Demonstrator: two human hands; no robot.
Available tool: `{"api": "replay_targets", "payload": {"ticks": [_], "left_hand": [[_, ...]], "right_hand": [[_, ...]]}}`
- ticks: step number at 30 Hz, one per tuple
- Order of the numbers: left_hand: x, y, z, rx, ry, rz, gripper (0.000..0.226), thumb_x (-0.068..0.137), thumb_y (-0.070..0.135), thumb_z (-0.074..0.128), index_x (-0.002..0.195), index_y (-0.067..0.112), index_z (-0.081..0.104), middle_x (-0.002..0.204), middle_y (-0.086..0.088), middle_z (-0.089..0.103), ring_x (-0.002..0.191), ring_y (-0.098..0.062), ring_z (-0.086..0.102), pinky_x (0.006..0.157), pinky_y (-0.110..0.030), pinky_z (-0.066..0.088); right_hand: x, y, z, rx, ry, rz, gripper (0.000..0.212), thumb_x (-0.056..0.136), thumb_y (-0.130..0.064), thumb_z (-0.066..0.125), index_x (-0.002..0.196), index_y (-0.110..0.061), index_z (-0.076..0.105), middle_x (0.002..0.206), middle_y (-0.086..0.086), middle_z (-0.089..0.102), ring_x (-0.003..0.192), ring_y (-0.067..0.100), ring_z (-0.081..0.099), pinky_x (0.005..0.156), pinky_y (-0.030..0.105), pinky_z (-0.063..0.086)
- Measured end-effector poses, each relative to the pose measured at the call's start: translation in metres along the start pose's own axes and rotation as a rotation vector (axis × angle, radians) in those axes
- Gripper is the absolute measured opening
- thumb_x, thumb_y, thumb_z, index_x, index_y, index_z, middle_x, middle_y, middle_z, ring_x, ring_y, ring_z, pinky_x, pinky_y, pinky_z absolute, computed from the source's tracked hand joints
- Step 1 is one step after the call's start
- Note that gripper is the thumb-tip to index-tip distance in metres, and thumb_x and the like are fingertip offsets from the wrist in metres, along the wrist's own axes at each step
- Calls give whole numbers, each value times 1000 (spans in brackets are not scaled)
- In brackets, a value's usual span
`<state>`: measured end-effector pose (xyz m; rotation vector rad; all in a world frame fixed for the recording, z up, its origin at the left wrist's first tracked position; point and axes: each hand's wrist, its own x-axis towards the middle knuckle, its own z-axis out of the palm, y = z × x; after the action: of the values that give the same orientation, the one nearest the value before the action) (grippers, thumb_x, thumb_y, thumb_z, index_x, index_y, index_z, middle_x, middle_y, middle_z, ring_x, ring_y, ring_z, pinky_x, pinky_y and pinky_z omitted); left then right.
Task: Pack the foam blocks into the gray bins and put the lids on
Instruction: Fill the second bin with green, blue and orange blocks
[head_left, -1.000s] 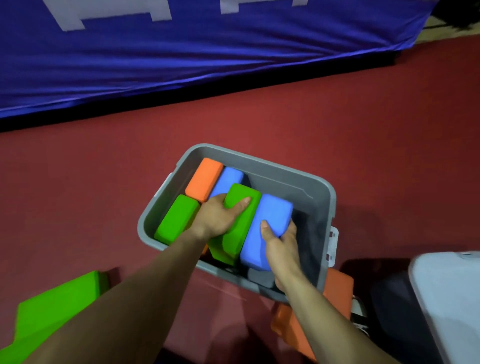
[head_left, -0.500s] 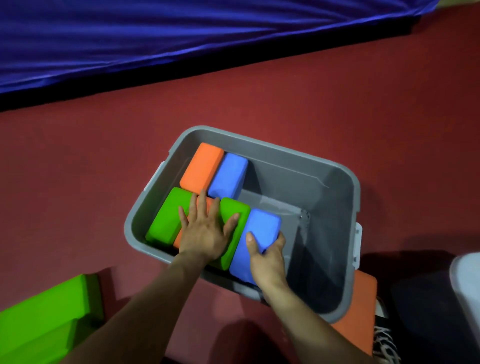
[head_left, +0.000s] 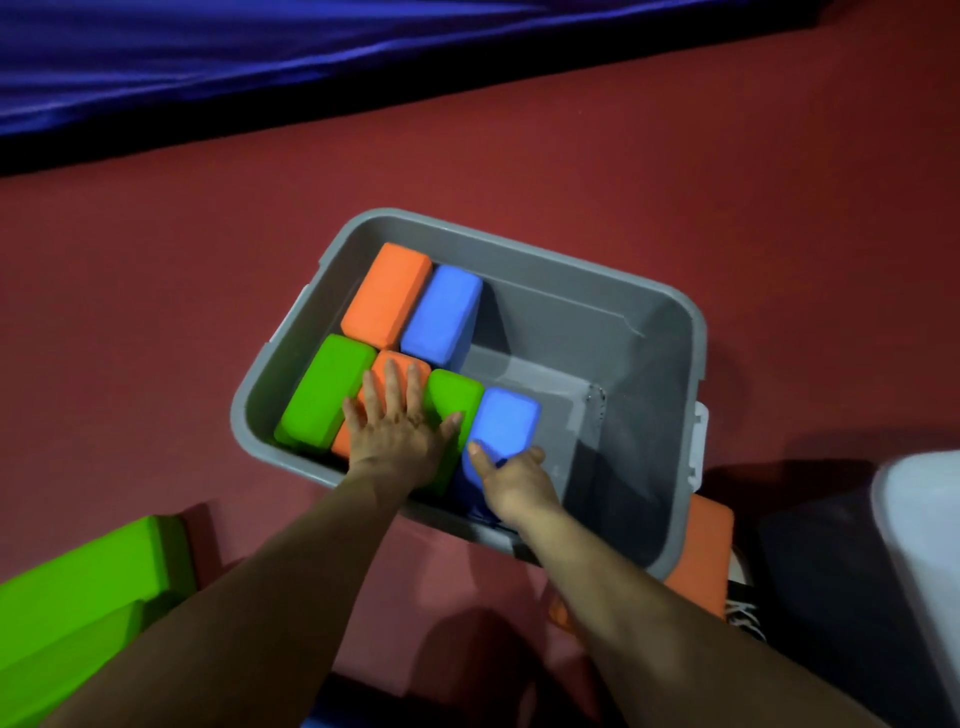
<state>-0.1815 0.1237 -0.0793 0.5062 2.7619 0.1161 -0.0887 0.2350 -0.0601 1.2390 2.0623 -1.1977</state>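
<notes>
packing step: in the gray bin (head_left: 571, 312), the left hand (head_left: 395, 431) presses flat on the near orange block (head_left: 340, 440). the right hand (head_left: 514, 483) grips the near blue block (head_left: 506, 423). next, i judge: seat it, then fill the bin's right half.

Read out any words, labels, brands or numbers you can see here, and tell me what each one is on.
No text here can be read.
Blocks, bin and blue mat: no print shows.
White marks on a dark thing by the bin's near right corner: too small and blurred to read.
</notes>
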Motion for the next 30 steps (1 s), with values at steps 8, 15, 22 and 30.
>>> {"api": "replay_targets", "payload": {"ticks": [8, 15, 22, 30], "left_hand": [[-119, 11, -48, 36, -91, 82, 91, 94, 66, 34, 157, 14, -6, 165, -15, -1, 152, -34, -2, 118, -58, 8], [-251, 26, -72, -68, -131, 88, 96, 91, 67, 42, 158, 16, -6, 165, -12, -1, 152, -30, -2, 121, -52, 8], [-363, 27, -80, -156, -145, 6, 95, 91, 68, 42, 158, 16, -3, 165, -12, 3, 152, -29, 3, 121, -49, 8], [-410, 41, -74, -256, -161, -41, 97, 89, 70, 44, 158, 17, 2, 165, -13, 8, 152, -30, 8, 121, -49, 11]], "right_hand": [[-109, 23, -51, -194, 144, -203, 76, 87, -66, 49, 133, -5, 45, 137, 17, 49, 128, 35, 49, 105, 47, 43], [-213, 87, -68, -184, 168, -283, 76, 87, -63, 51, 139, -8, 41, 141, 17, 48, 132, 35, 45, 107, 46, 42], [-295, 149, -67, -143, 111, -237, 78, 93, -58, 51, 147, -4, 31, 146, 20, 43, 134, 35, 43, 107, 36, 38], [-322, 186, -79, -35, 115, -204, 83, 94, -58, 50, 150, -1, 28, 147, 21, 44, 134, 35, 45, 104, 36, 40]]}}
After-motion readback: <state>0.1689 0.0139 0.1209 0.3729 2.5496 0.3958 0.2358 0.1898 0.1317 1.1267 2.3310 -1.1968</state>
